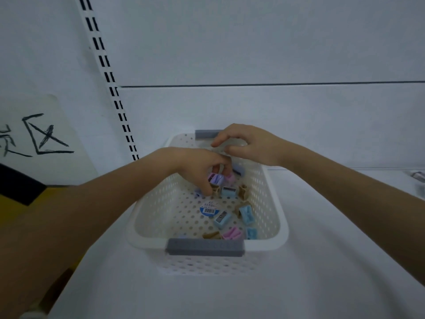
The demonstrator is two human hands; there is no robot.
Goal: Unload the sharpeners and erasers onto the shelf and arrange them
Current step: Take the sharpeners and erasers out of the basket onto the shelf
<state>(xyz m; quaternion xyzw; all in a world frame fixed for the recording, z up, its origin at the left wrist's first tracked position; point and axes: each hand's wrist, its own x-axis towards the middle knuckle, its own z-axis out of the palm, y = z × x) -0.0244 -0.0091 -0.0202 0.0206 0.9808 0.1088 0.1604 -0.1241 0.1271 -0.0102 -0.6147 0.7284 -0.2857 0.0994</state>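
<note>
A white perforated basket (pixel 272 212) with grey handles stands on the white shelf (pixel 322 284). Several small sharpeners lie in it: blue (pixel 222 219), pink (pixel 232 233), brown (pixel 243 191) and purple ones. My left hand (pixel 197 166) reaches into the basket's far half and pinches a purple sharpener (pixel 216 179), with a pink one right beside its fingers. My right hand (pixel 247 142) hovers over the basket's far rim by the grey handle (pixel 207 134), fingers loosely curled and holding nothing.
A round blue label (pixel 208 209) sticks to the basket floor. The white back panel has a slotted upright (pixel 110 81) at the left. A paper sign with black handwriting (pixel 34 137) hangs at far left. Some small items (pixel 417 177) lie at the shelf's right edge.
</note>
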